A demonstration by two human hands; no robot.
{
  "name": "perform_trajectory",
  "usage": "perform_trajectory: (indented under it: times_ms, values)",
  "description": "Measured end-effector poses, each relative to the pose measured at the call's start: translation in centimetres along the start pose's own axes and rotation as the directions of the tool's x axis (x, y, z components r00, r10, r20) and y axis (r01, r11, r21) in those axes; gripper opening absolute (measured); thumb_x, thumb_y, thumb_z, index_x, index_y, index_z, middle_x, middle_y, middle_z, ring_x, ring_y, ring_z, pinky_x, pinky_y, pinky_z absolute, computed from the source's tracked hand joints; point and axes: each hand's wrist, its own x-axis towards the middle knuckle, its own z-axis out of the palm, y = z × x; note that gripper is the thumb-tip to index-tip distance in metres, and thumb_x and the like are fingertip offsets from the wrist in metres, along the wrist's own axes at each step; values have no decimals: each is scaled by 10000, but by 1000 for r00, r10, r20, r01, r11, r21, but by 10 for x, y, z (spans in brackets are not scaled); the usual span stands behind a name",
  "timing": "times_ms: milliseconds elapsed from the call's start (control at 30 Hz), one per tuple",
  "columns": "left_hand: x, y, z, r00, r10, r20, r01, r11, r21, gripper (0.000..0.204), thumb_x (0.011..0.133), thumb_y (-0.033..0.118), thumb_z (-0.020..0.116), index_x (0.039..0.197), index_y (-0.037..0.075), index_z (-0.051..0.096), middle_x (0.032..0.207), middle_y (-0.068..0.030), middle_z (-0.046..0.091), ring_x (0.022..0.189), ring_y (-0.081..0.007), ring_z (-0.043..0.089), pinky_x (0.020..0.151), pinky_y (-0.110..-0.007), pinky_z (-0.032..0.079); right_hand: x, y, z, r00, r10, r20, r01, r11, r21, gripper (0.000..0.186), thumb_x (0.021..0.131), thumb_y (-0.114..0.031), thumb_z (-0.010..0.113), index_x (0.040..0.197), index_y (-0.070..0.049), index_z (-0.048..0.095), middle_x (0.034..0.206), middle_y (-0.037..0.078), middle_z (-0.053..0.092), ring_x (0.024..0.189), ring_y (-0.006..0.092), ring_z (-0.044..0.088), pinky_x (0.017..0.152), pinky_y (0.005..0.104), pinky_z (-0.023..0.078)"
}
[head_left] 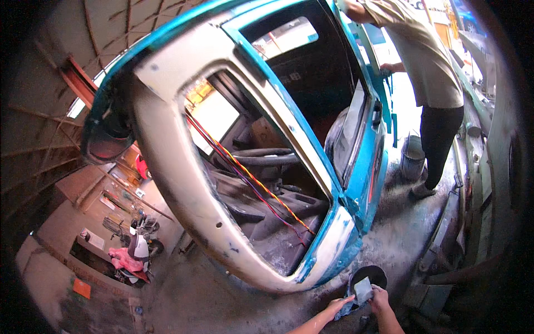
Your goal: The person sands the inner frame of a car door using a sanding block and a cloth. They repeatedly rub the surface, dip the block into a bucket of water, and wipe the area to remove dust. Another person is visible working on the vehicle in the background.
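Observation:
At the lower edge, my left hand [340, 304] and my right hand [380, 298] come together around a small pale grey rectangular piece [363, 290], flat like a sheet or thin pad. Fingers of both hands are closed at its edges. Right behind it is a dark round tub or bucket [371, 273], partly hidden by the piece. Something bluish and crumpled [344, 313] shows under my left hand; its kind is unclear. Beyond my hands stands a vehicle cab [167, 122] with bare whitish patches and turquoise paint.
Yellow, red and purple wires [245, 170] cross the cab's window opening. Another person [425, 61] stands at the open door on the right, near a metal bucket [412, 156]. Long panels [473, 167] line the right side. A scooter [137, 247] stands at far left.

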Motion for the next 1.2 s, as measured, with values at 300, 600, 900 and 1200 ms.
perform_trajectory:
  times_ms: [300, 600, 900, 1200]
  values:
    - [28, -23, -6, 931, -27, 364, 85, 986, -144, 651, 975, 663, 604, 1326, 123, 707, 1166, -35, 760, 986, -170, 720, 903, -331, 552, 15, 41, -21, 946, 145, 289, -253, 888, 384, 516, 794, 46, 546, 1283, -109, 602, 1063, 134, 682, 926, 308, 674, 730, 448, 566]
    - [35, -16, -40, 774, 76, 629, 94, 968, -232, 431, 993, 471, 690, 1178, 86, 750, 1043, -68, 784, 834, -193, 761, 757, -331, 622, -14, 13, 4, 891, 163, 423, -301, 911, 284, 739, 626, 118, 536, 1350, -27, 537, 1192, 182, 685, 1071, 398, 703, 917, 570, 584]
    - [45, -14, -19, 825, 290, 485, -336, 942, 9, 307, 985, 349, 730, 1081, 64, 793, 1027, -27, 774, 931, -98, 691, 853, -291, 542, -45, -23, 0, 885, 36, 464, -229, 902, 367, 681, 848, -224, 716, 1472, -31, 520, 1345, 171, 665, 1205, 340, 671, 1007, 532, 565]
    - [-13, 52, 2, 757, 601, 255, -631, 574, 522, 327, 853, 310, 839, 882, -9, 775, 812, -88, 754, 749, -158, 679, 710, -344, 538, -30, -13, -24, 885, 331, 326, -462, 705, 538, 500, 1101, -392, 441, 1355, -7, 635, 1357, 179, 676, 1236, 321, 660, 1118, 517, 486]
